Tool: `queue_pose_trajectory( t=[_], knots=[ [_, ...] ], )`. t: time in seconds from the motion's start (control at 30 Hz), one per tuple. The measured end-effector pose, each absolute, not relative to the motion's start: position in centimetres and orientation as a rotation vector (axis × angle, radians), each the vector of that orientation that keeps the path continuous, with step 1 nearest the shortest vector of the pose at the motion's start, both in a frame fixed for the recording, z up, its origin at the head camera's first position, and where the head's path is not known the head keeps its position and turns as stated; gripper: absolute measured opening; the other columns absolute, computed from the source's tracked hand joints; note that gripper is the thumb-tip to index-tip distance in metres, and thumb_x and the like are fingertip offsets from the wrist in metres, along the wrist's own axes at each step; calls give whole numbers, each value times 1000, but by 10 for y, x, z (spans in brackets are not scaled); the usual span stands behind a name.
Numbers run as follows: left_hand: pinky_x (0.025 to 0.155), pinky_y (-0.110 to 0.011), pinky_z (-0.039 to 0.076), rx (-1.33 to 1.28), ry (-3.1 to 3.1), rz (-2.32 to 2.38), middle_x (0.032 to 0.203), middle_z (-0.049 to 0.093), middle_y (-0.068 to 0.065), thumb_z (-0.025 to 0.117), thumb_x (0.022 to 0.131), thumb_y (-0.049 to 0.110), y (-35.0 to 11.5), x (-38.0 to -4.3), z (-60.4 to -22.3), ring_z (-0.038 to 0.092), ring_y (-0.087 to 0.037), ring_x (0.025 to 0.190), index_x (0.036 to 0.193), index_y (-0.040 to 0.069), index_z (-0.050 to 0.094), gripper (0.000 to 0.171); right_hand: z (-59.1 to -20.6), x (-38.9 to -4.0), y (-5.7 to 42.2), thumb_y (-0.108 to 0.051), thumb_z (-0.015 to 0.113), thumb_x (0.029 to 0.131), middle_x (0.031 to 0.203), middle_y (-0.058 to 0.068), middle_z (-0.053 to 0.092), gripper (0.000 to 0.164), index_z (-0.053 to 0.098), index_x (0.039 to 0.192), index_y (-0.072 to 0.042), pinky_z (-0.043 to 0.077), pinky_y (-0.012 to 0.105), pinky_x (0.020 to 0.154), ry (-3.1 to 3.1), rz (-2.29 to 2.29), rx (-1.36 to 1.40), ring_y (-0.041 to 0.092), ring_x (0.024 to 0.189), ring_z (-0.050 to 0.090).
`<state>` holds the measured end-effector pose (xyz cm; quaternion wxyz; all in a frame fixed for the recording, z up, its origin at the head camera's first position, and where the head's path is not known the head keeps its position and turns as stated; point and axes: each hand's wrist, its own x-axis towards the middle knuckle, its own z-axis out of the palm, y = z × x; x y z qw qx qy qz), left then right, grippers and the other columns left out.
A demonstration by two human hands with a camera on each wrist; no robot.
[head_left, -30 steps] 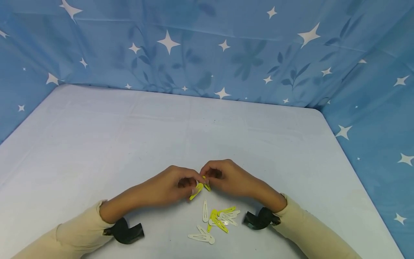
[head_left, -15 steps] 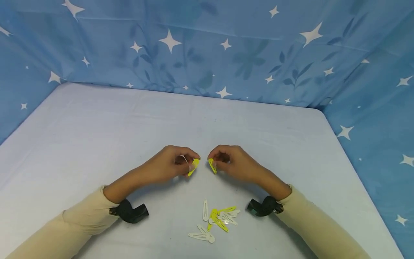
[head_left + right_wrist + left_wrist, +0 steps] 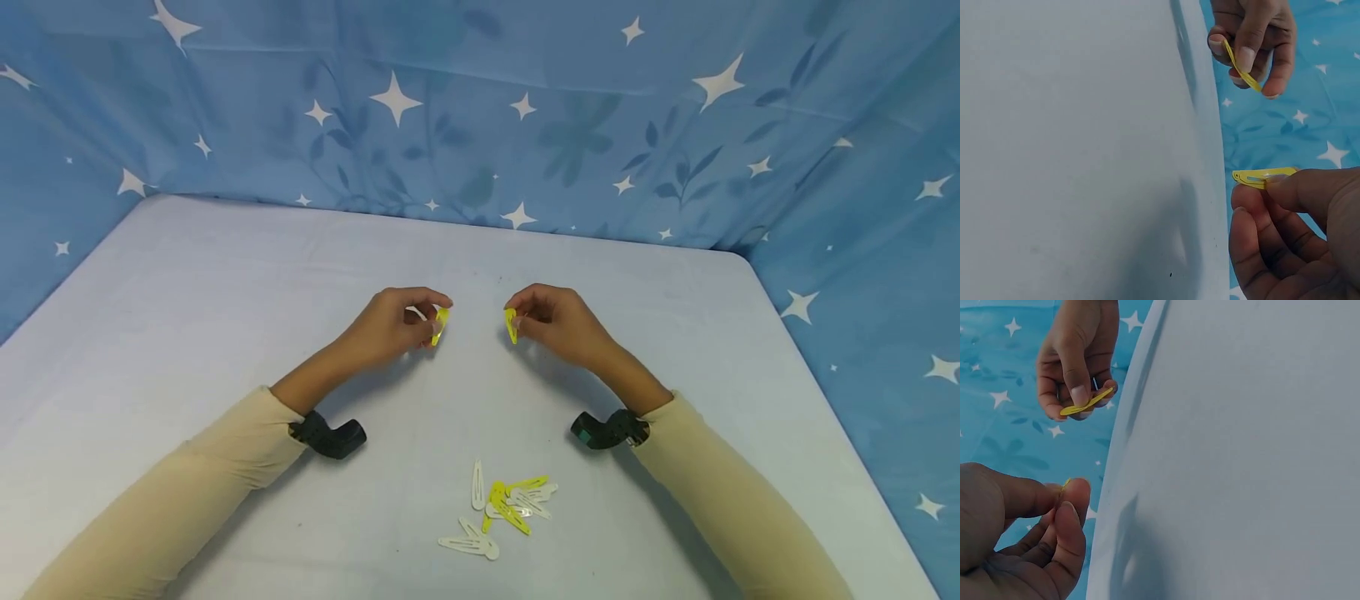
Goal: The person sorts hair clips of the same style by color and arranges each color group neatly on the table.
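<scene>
Yellow hair clips [image 3: 512,326] are being pinched, one per hand: the left hand [image 3: 397,323] is gripping its clip [image 3: 440,327] between thumb and fingers, and the right hand [image 3: 555,323] is gripping the other the same way. Compared with a second ago, when they were meeting just beyond the other clips, the hands are reaching farther across the table [image 3: 300,258] and standing clearly apart. Judging by this, the two yellow clips are being carried away from the rest, and neither is resting loose on the table yet; how high they are hanging above it is hard to tell. Black wrist cameras [image 3: 327,435] are sitting at the cuffs of the beige sleeves [image 3: 217,458]. Nearer the person, a mixed heap of yellow and white clips [image 3: 498,492] is lying undisturbed, with a single white clip [image 3: 478,502] and two overlapping white clips [image 3: 491,550] lying near it. Beyond the table, a starry blue curtain [image 3: 480,50] is hanging.
</scene>
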<state>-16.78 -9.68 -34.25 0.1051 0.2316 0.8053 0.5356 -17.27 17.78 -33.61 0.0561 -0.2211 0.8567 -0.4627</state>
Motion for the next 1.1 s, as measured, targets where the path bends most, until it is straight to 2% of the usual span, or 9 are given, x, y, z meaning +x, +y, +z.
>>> queue_pose_trajectory(
  t=[0.23, 0.5, 0.73, 1.1],
  knots=[
    [60, -30, 48, 622, 2476, 1554, 92, 60, -10, 64, 89, -2, -82, -184, -350, 67, -21, 72, 121, -2, 65, 32, -342, -192, 180, 3, 63, 91, 93, 12, 65, 18, 66, 108, 1, 53, 35, 66, 2609, -1510, -556, 25, 75, 65],
    [67, -30, 48, 658, 2587, 1494, 88, 62, -9, 67, 87, -2, -68, -198, -356, 58, -19, 76, 115, -3, 69, 28, -348, -204, 177, 4, 63, 90, 96, 15, 63, 19, 66, 109, 3, 53, 27, 66, 2615, -1538, -472, 27, 76, 64],
    [70, -31, 46, 655, 2635, 1461, 86, 63, -9, 70, 84, -2, -61, -210, -357, 57, -21, 78, 110, -4, 71, 26, -353, -213, 172, 2, 62, 91, 96, 13, 61, 19, 66, 110, 1, 53, 28, 67, 2624, -1470, -406, 24, 80, 63],
    [79, -33, 49, 628, 2645, 1388, 101, 70, -15, 70, 85, -1, -54, -222, -359, 62, -22, 88, 113, -7, 69, 29, -355, -220, 165, 2, 61, 89, 93, 12, 62, 23, 66, 111, 0, 50, 27, 63, 2651, -1407, -362, 21, 75, 58]
  ],
)
